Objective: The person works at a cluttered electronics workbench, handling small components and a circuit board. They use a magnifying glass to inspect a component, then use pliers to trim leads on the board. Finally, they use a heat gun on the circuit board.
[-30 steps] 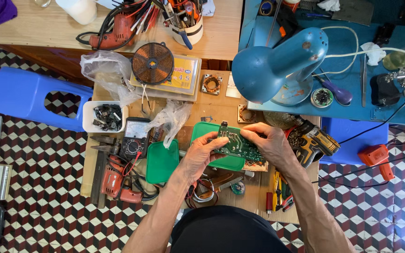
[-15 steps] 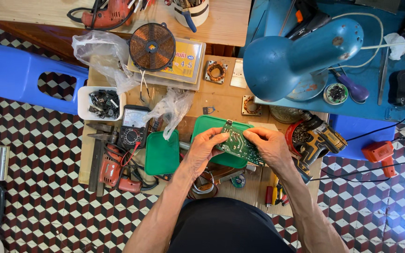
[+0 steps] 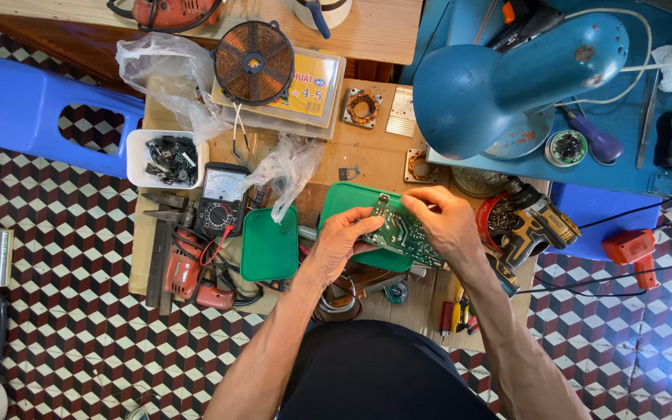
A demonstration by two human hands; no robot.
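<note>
Two hands sharing one board over the cluttered bench

The left hand [image 3: 345, 237] is curling around the near-left edge of the green printed circuit board [image 3: 402, 236], steadying it above the green plastic tray [image 3: 343, 198], while the right hand [image 3: 446, 225] is pinching its far edge, probably tilting it under the big blue desk lamp [image 3: 507, 78].

You see a green circuit board [image 3: 403, 236], a green tray [image 3: 347, 199], a blue lamp [image 3: 507, 78], and a red-white-black checkered floor [image 3: 63, 334].
</note>
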